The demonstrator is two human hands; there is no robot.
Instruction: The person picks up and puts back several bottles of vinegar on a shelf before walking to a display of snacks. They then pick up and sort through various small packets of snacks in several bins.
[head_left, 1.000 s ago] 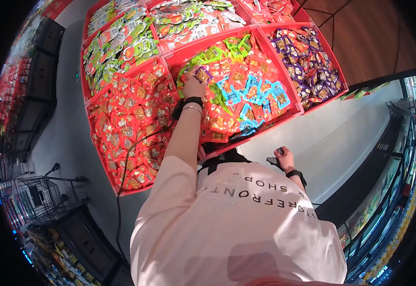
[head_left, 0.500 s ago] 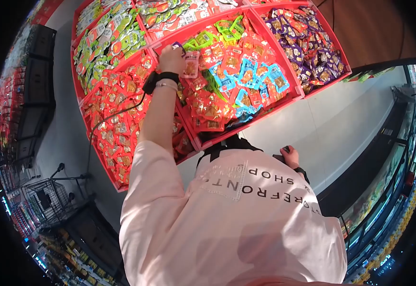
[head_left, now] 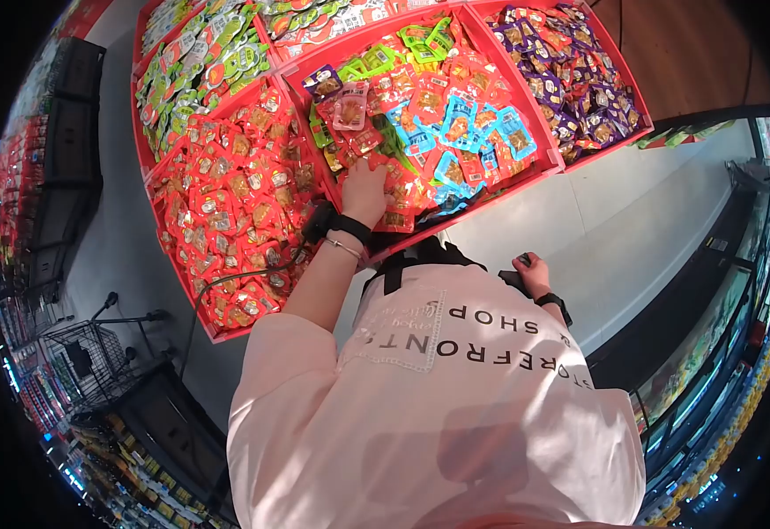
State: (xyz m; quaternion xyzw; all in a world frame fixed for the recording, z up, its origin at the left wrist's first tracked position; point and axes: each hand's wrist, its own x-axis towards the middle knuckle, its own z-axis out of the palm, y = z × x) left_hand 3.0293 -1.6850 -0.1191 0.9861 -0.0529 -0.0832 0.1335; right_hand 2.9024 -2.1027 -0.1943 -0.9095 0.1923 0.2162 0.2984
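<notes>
My left hand (head_left: 365, 196) reaches down into the middle red bin (head_left: 336, 198), its fingers curled among red snack packets (head_left: 398, 189) near the front left corner. The fingertips are partly hidden. Just beyond it lie a pink packet (head_left: 349, 107) and, in the far left corner, a purple packet (head_left: 321, 82). Blue packets (head_left: 461, 123) and green ones (head_left: 427, 40) share this bin. Low beside my body, my right hand (head_left: 535, 271) is closed around a small dark object (head_left: 514, 280) whose kind I cannot make out.
Neighbouring bins hold red packets (head_left: 226, 203) on the left, green and white packets (head_left: 204, 57) at the far left and purple packets (head_left: 561, 79) on the right. A shopping cart (head_left: 85, 353) stands at left. Stocked shelves (head_left: 720, 326) line the right side. A dark cable (head_left: 248, 275) hangs by my left wrist.
My left hand has left the purple packet in the bin's far left corner and come nearer my body, onto the red packets. My right hand stays low at my side.
</notes>
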